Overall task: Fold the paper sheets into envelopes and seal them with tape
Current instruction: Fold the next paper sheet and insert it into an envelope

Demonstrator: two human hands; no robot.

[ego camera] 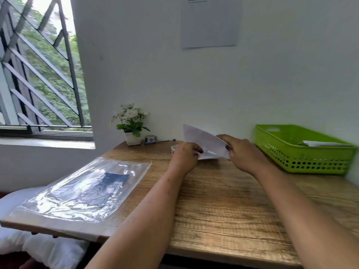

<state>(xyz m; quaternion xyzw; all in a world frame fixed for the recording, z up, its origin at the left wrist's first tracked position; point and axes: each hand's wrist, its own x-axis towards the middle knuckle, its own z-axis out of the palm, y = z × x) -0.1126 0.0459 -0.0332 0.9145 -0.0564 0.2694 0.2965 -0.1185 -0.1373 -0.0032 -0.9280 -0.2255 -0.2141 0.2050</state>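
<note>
Both hands, left (185,154) and right (240,151), grip a white, creased, partly folded paper sheet (204,141).

Daylight comes through a barred window (38,74) on the left; a pale wall (155,65) rises behind the wooden desk (223,200).

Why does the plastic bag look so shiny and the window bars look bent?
In the head view, daylight from the window bounces off the crinkled plastic bag, making white glare; the wide-angle lens curves the bars near the picture's edge; the paper sheet held in both hands looks slightly soft, like most of the picture.
</note>
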